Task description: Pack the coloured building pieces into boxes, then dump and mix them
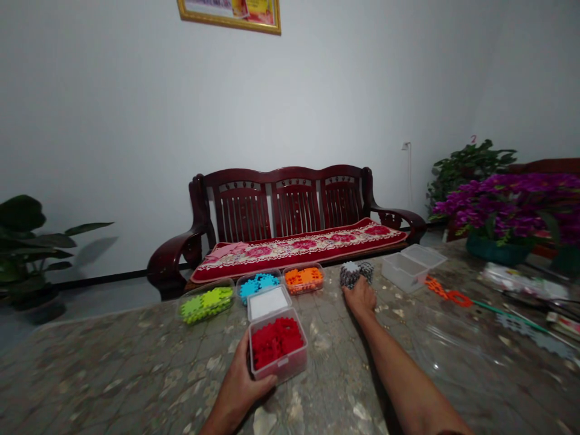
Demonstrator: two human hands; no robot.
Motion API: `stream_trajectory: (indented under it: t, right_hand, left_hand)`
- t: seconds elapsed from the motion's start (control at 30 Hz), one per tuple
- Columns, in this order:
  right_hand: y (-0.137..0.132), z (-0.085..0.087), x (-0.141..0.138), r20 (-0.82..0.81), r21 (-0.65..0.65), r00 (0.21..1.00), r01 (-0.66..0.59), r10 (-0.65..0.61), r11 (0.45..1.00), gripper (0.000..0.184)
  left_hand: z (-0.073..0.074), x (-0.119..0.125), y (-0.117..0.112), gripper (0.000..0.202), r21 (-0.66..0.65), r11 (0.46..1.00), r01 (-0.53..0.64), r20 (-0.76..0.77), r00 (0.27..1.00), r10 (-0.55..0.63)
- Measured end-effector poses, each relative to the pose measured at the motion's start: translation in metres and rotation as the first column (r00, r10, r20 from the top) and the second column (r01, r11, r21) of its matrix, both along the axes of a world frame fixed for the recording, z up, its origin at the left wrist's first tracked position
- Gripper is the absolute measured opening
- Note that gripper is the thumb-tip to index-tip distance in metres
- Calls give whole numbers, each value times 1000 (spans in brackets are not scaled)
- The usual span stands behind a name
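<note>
My left hand grips the left side of a clear plastic box with its lid folded back. Red toothed plastic pieces fill that box. Farther out on the right, my right hand reaches to a stack of grey gear-shaped pieces in a black-and-white patterned holder. Its fingers are bent against the near side of this stack; the fingertips are partly hidden. Beyond the red box stand trays of green pieces, blue pieces and orange pieces.
An open clear box stands right of the grey stack. Orange linked pieces, a green stick, grey strips and clear plastic lie to the right. A purple flower pot stands behind. A wooden bench is across the table.
</note>
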State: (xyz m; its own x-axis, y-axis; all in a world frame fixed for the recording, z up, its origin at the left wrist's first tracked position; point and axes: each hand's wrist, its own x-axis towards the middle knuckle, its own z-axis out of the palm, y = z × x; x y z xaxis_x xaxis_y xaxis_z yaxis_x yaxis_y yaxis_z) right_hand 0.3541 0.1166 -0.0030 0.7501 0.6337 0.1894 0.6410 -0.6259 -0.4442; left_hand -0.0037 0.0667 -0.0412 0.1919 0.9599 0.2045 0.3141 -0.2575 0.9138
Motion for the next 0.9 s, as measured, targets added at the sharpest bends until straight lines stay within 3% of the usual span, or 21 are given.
stream_trajectory:
  t: [0.17,0.53,0.7,0.9]
  right_hand:
    - [1,1,-2,33,-21,999,-10,11,1000,52]
    - [-11,-1,-7,59,-94,994,-84,90,992,52]
    - [-36,-4,-20,65,-111,985,-150,158,982,53]
    - [-89,-10,-44,81,-46,947,-308,311,950,57]
  left_hand:
    - [-10,-2,3,110,4,1000,0,0,1000,0]
    - [0,0,1,108,17,1000,11,63,998,-12]
    - [9,3,-1,106,6,1000,0,96,995,-1]
    - [24,8,-8,104,-32,998,47,147,988,-42]
